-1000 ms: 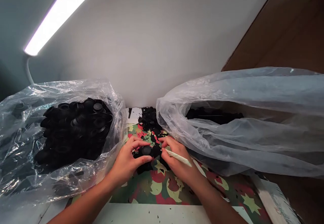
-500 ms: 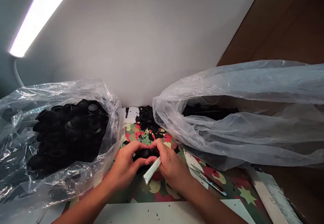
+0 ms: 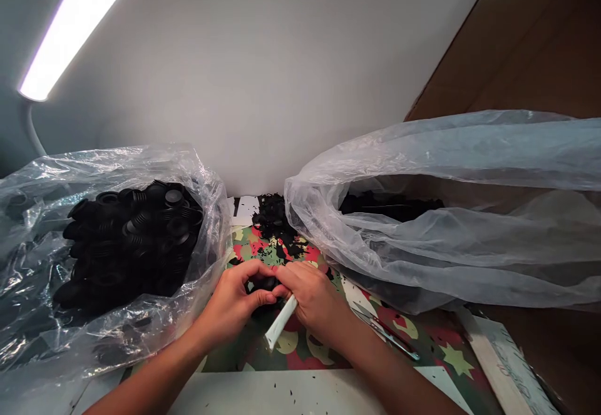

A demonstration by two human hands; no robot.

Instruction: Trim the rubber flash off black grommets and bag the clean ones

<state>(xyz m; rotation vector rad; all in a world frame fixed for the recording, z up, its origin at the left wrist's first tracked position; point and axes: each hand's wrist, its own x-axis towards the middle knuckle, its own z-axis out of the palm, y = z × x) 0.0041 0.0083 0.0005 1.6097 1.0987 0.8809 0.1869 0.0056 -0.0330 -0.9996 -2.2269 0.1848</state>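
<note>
My left hand (image 3: pixel 230 302) is closed around a small black piece (image 3: pixel 263 283), probably rubber, mostly hidden by the fingers. Against its right side my right hand (image 3: pixel 315 297) is closed, gripping a tool with a flat white handle (image 3: pixel 280 323) that points down toward me. The tool's working end is hidden in the fingers. Both hands meet above a camouflage-patterned cloth (image 3: pixel 263 358). Left of them, a clear plastic bag (image 3: pixel 213 215) holds many ribbed black pieces (image 3: pixel 136 233).
Black scraps (image 3: pixel 275 218) lie heaped behind the hands. A second clear bag (image 3: pixel 399 265) with black material stands at right, before a cardboard box (image 3: pixel 526 52). Scissors (image 3: pixel 392 337) lie beside my right forearm. A lamp (image 3: pixel 75 33) shines at upper left.
My right hand has turned over slightly, its fingers now folded across the top of the black piece. The white handle has tilted a little steeper. My left hand stays nearly in place.
</note>
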